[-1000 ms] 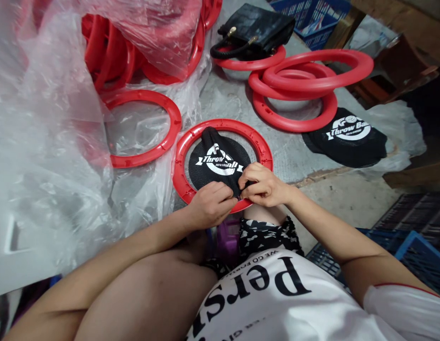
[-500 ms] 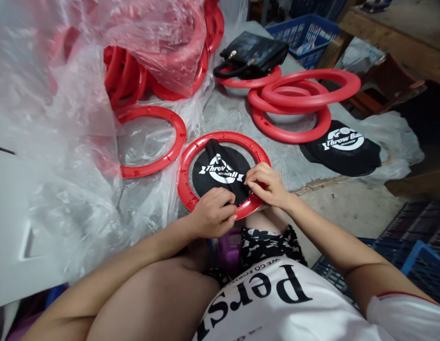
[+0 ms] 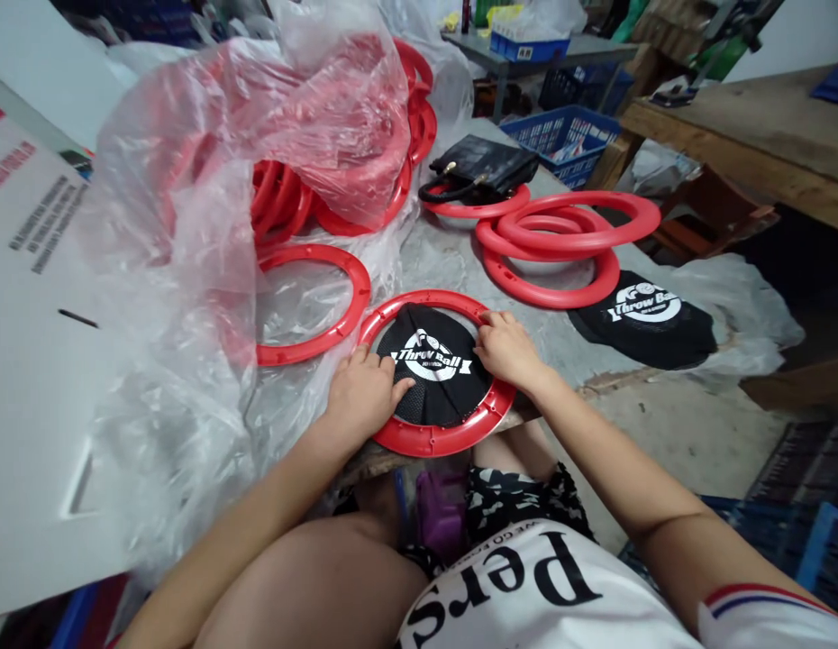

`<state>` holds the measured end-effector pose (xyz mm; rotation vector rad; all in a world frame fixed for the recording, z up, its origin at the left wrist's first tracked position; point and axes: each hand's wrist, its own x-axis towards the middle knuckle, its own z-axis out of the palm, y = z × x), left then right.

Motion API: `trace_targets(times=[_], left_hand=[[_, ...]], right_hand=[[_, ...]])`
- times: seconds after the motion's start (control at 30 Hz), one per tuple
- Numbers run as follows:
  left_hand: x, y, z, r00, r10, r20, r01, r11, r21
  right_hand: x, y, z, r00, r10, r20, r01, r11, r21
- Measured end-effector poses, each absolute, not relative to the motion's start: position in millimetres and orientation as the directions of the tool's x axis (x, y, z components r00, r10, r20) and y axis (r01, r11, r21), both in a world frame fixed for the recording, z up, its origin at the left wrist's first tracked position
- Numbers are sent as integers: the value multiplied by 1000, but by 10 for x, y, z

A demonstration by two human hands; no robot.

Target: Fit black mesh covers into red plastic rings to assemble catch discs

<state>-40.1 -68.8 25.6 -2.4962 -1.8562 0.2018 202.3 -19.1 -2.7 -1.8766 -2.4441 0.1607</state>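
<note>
Head view. Left hand [image 3: 365,392] bent over the left rim of a red ring [image 3: 432,440], thumb toward the black mesh [image 3: 452,401] inside; how tightly its fingers grip is unclear. Ring lies at the near edge of the grey surface [image 3: 452,261]; probably light, stiff, smooth, best held by the rim. Mesh creased, likely soft; take its edge. Right hand [image 3: 510,350] at the right rim, fingers curled, hold unclear. Beyond: blue basket [image 3: 568,124], then bare floor [image 3: 662,419].

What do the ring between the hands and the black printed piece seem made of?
Red ring: probably molded plastic, glossy, given its bright highlights and crisp rim. Black printed piece: matte fabric, likely mesh, since it creases and looks finely dotted.
</note>
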Motion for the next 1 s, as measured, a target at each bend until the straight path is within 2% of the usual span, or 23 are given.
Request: trace_targets(times=[0.1, 0.17, 0.2, 0.27, 0.37, 0.43, 0.5, 0.57, 0.63, 0.73, 0.83, 0.9, 1.0], left_hand=[[-379, -764, 424, 257, 952, -166, 955, -276, -105], [-390, -816, 545, 279, 937, -210, 956, -292, -34], [-400, -842, 596, 322, 916, -238, 946, -321, 46], [-416, -891, 661, 473, 824, -313, 874, -395, 282], [-401, -941, 662, 719, 534, -445, 671, -365, 646], [-364, -951, 617, 801, 396, -449, 565, -252, 786], [-329, -940, 556, 807, 447, -386, 501, -172, 848], [-316, -903, 479, 736, 598, -317, 491, -149, 858], [-332, -835, 378, 605, 755, -253, 559, -177, 810], [-389, -680, 186, 381, 924, -41, 733, -275, 623], [-411, -518, 22, 320, 942, 106, 838, -333, 432], [-371, -443, -30, 355, 927, 120, 856, -374, 357], [-260, -378, -29, 417, 901, 120, 851, -433, 298]], right_hand=[[2022, -37, -69, -333, 942, -49, 929, 319, -188], [2015, 94, -76, -420, 907, -22, 892, 409, -194], [2005, 155, -69, -460, 888, -1, 873, 452, -185], [1972, 244, -41, -523, 851, 48, 837, 523, -160], [1910, 259, 0, -579, 810, 94, 792, 586, -169], [1873, 206, -5, -599, 793, 115, 768, 609, -200], [1850, 140, -38, -613, 777, 145, 742, 629, -232], [1844, 86, -81, -610, 774, 171, 725, 632, -272], [1853, 50, -105, -586, 792, 174, 727, 608, -320], [1856, 7, -78, -588, 797, 138, 730, 596, -334], [1802, -43, -27, -633, 771, 76, 739, 630, -240], [1746, -72, -20, -640, 767, 38, 750, 635, -186], [1705, -93, -33, -641, 764, 74, 739, 640, -208]])
